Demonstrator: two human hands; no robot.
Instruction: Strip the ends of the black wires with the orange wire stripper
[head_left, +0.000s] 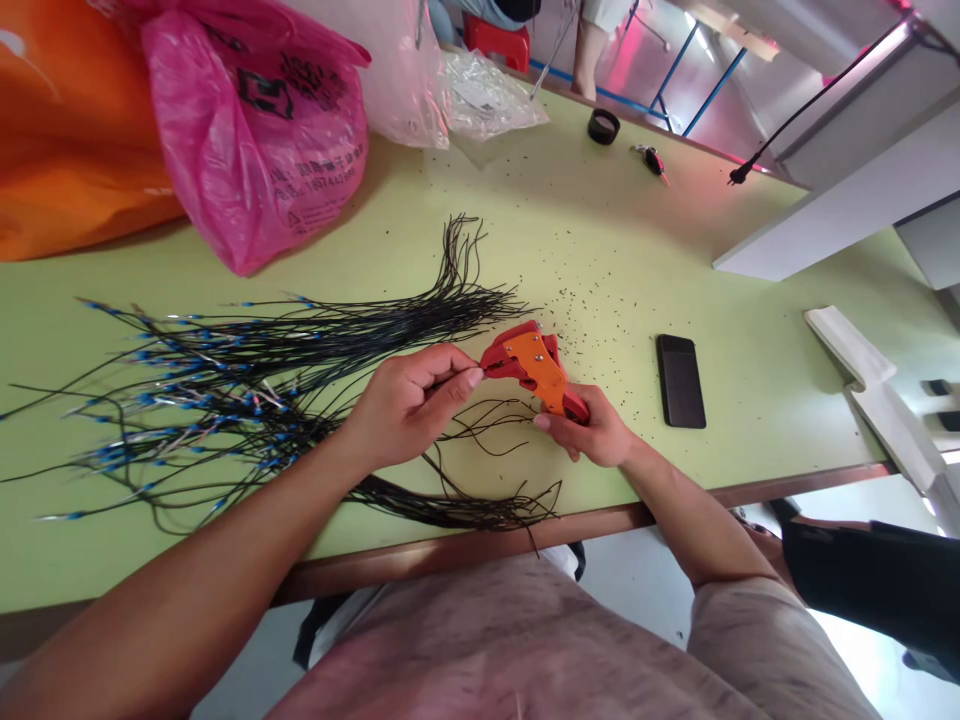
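Clenching the orange wire stripper [534, 372] in our right hand [592, 430], we pinch a black wire [481, 372] just left of it with our left hand [409, 400]. A smartphone [680, 380] lies to the stripper's right.

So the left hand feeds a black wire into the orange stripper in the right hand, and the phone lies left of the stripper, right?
Not quite. The head view shows the phone lying right of the stripper. The rest holds: the left hand feeds a black wire into it, and the right hand holds it.
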